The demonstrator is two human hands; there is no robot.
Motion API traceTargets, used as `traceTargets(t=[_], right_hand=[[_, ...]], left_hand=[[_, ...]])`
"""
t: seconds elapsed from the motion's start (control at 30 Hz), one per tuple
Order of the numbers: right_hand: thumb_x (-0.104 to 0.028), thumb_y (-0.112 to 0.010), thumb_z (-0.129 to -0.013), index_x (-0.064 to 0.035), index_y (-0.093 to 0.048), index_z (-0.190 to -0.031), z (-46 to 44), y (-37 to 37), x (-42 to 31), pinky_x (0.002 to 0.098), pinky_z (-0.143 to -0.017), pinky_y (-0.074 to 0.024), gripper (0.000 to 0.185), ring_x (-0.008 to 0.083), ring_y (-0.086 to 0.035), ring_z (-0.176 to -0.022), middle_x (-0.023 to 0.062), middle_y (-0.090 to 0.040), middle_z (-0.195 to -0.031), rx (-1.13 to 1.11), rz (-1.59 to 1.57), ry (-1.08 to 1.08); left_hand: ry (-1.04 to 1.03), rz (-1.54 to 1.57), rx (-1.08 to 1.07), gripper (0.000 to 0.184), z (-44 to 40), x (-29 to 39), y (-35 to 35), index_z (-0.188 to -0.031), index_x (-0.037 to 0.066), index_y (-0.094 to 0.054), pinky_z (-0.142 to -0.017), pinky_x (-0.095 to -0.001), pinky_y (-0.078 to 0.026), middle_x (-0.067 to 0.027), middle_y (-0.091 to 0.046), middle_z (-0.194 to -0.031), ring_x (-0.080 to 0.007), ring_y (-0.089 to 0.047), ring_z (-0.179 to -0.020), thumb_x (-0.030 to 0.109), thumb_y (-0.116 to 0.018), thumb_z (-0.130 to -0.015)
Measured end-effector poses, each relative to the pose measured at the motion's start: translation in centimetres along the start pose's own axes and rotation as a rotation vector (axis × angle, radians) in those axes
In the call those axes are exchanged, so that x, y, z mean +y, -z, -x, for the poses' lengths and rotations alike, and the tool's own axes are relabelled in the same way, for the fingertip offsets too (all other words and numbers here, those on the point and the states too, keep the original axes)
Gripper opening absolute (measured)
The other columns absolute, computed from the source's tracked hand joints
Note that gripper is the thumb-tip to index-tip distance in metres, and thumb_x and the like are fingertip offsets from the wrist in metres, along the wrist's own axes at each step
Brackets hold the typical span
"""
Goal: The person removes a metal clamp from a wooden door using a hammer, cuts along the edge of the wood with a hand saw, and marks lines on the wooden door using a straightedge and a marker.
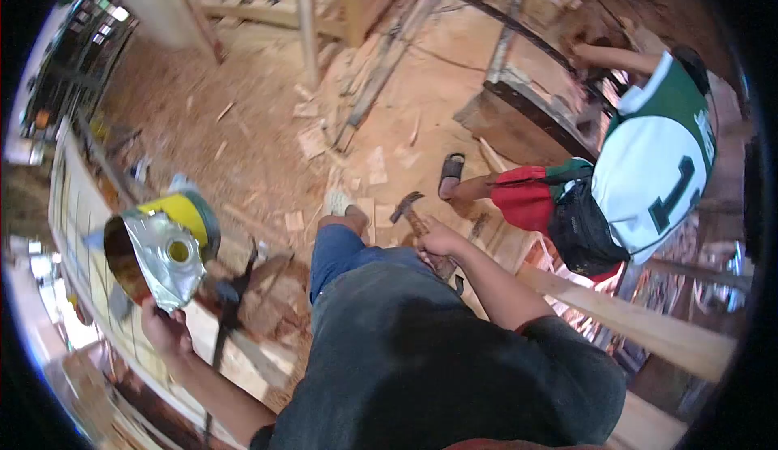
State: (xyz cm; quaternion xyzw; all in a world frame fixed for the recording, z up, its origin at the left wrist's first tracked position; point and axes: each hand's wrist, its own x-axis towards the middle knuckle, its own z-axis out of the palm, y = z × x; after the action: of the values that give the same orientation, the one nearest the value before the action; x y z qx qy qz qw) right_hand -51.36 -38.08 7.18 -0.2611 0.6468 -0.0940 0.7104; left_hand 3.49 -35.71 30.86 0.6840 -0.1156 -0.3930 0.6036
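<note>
At the left, my left hand (164, 328) grips the lower edge of a metal can (207, 221) with a yellow and dark outer side. Its bent-back silver lid (166, 260) has a round hole and stands partly over the dark opening. My fingers close near the lid's lower corner; what the far fingers touch is hidden. In front of my waist, my right hand (438, 238) is wrapped round the handle of a claw hammer (408, 207), whose head points up and away from me.
A person (656, 158) in a green and white shirt bends over at the right, beside a large timber (535, 126). Wood scraps (377, 165) and sawdust cover the ground. A long plank (632, 320) runs at the lower right. Wooden posts (308, 25) stand ahead.
</note>
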Motion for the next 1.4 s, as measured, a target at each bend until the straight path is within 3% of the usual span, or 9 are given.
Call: traceTargets(t=[0.07, 0.2, 0.5, 0.7, 0.8, 0.9, 1.13, 1.23, 1.4], right_hand=[[0.004, -0.061, -0.085, -0.0004, -0.064, -0.102, 1.0, -1.4, -5.2, 0.0322, -0.051, -0.0519, 0.018, 0.0154, -0.062, -0.06, 0.0073, -0.063, -0.076, 0.02, -0.032, 0.053], [0.004, -0.061, -0.086, -0.0027, -0.061, -0.121, -2.3, -3.3, -9.6, 0.0328, -0.056, -0.0547, 0.035, 0.0158, -0.063, -0.065, 0.0063, -0.063, -0.083, 0.015, -0.053, 0.047], [0.001, -0.064, -0.086, -0.001, -0.062, -0.119, -2.2, -2.7, -24.2, 0.0348, -0.056, -0.0554, 0.034, 0.0175, -0.063, -0.065, 0.0067, -0.063, -0.082, 0.134, -0.071, 0.039], [0.0, -0.064, -0.085, -0.002, -0.063, -0.112, -9.7, -1.2, -30.5, 0.0352, -0.055, -0.0551, 0.027, 0.0172, -0.063, -0.064, 0.0051, -0.062, -0.079, 0.047, -0.015, 0.05], [-0.004, -0.062, -0.084, -0.0039, -0.064, -0.077, -12.2, -0.7, -34.4, 0.0364, -0.051, -0.0524, 0.007, 0.0174, -0.06, -0.056, 0.0058, -0.061, -0.067, -0.019, -0.126, 0.116], [-0.002, -0.062, -0.085, -0.0052, -0.064, -0.101, -16.6, -0.6, -37.8, 0.0337, -0.053, -0.0522, 0.017, 0.0151, -0.061, -0.061, 0.0026, -0.06, -0.072, -0.093, 0.058, 0.095], [-0.003, -0.063, -0.086, -0.0088, -0.066, -0.095, -22.2, -5.0, -49.1, 0.0317, -0.052, -0.0496, 0.012, 0.0146, -0.062, -0.06, 0.003, -0.062, -0.071, -0.13, 0.182, 0.05], [-0.012, -0.064, -0.08, -0.0044, -0.072, -0.085, -29.7, -7.3, -51.3, 0.0409, -0.05, -0.0498, 0.012, 0.0216, -0.064, -0.057, 0.0104, -0.067, -0.07, -0.065, 0.296, 0.185], [-0.012, -0.067, -0.077, -0.007, -0.075, -0.094, -35.9, -15.1, -60.5, 0.0406, -0.051, -0.0504, 0.019, 0.0214, -0.065, -0.061, 0.0086, -0.07, -0.076, -0.024, 0.187, 0.047]], left_hand=[[0.001, -0.046, -0.043, 0.014, -4.8, -1.4, -1.1, -0.094, 0.006, -0.064, -0.044, -0.0213, -0.042, -0.0019, -0.065, -0.078, -0.008, -0.054, -0.055, 0.017, -0.056, -0.095], [0.096, -0.173, -0.031, 0.014, -16.8, -4.2, -4.7, -0.086, 0.003, -0.063, -0.042, -0.0247, -0.044, -0.0043, -0.06, -0.069, -0.0122, -0.054, -0.051, 0.016, -0.059, -0.092], [0.184, -0.217, -0.134, 0.017, -27.7, -3.1, -12.9, -0.077, 0.004, -0.06, -0.041, -0.0282, -0.044, -0.0068, -0.061, -0.069, -0.0174, -0.056, -0.05, 0.009, -0.054, -0.092], [0.234, -0.181, -0.034, 0.013, -27.5, -0.9, -16.7, -0.085, 0.005, -0.061, -0.04, -0.027, -0.04, -0.0042, -0.06, -0.067, -0.0149, -0.051, -0.047, 0.011, -0.054, -0.092], [0.268, -0.158, 0.116, 0.014, -27.9, 0.5, -18.3, -0.081, 0.006, -0.061, -0.038, -0.0271, -0.039, -0.0045, -0.059, -0.064, -0.0158, -0.052, -0.046, 0.011, -0.053, -0.092], [0.237, -0.143, 0.05, 0.015, -31.5, 0.3, -17.1, -0.085, 0.003, -0.062, -0.041, -0.0243, -0.044, -0.0076, -0.064, -0.071, -0.0151, -0.055, -0.049, 0.01, -0.052, -0.094], [0.231, -0.173, 0.235, 0.015, -38.3, 1.7, -19.1, -0.081, 0.005, -0.06, -0.042, -0.0251, -0.044, -0.0039, -0.06, -0.065, -0.0148, -0.058, -0.051, 0.014, -0.056, -0.092], [0.331, -0.131, 0.138, 0.015, -45.8, 1.4, -18.7, -0.082, 0.003, -0.061, -0.039, -0.0267, -0.045, -0.0092, -0.06, -0.061, -0.0162, -0.054, -0.044, 0.009, -0.051, -0.092], [0.405, -0.228, 0.051, 0.012, -61.0, -1.2, -20.5, -0.091, 0.0, -0.06, -0.044, -0.0294, -0.051, -0.0116, -0.063, -0.071, -0.0226, -0.061, -0.051, 0.01, -0.056, -0.087]])
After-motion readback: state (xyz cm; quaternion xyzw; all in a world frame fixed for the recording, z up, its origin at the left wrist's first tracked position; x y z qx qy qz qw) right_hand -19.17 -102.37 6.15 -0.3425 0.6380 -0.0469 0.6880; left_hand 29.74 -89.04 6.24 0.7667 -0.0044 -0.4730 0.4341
